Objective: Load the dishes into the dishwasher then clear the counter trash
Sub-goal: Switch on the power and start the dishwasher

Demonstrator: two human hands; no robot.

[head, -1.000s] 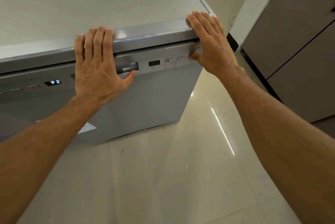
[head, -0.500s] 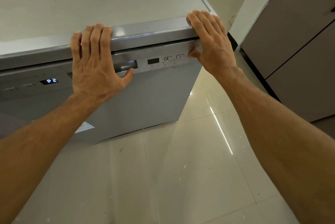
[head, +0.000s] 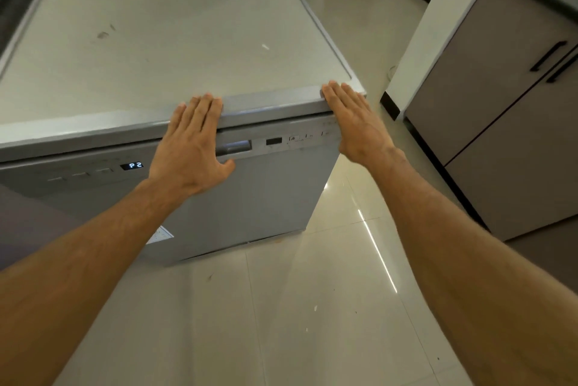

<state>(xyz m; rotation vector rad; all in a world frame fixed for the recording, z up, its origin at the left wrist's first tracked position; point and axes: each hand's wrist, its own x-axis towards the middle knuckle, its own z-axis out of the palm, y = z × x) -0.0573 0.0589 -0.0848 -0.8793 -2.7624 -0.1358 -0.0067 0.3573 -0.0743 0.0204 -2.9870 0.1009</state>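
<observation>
**At the dishwasher (head: 256, 198) front: palms flat, nothing held**

Grey dishwasher stands on the pale tiled floor (head: 312, 307), door closed. Left hand (head: 190, 148) lies flat on the upper door edge. Its fingers are straight and together, tips reaching the rim of the top panel (head: 156, 41), thumb just under the recessed handle (head: 236, 147). Right hand (head: 353, 122) lies flat on the front right corner, fingers straight, tips at the same rim. Neither hand grips anything. Lit display (head: 132, 165) reads P2, just left of the left wrist. Smudges mark the top panel. Brown cabinet (head: 500, 141) with black handles stands to the right, apart from the dishwasher.
</observation>
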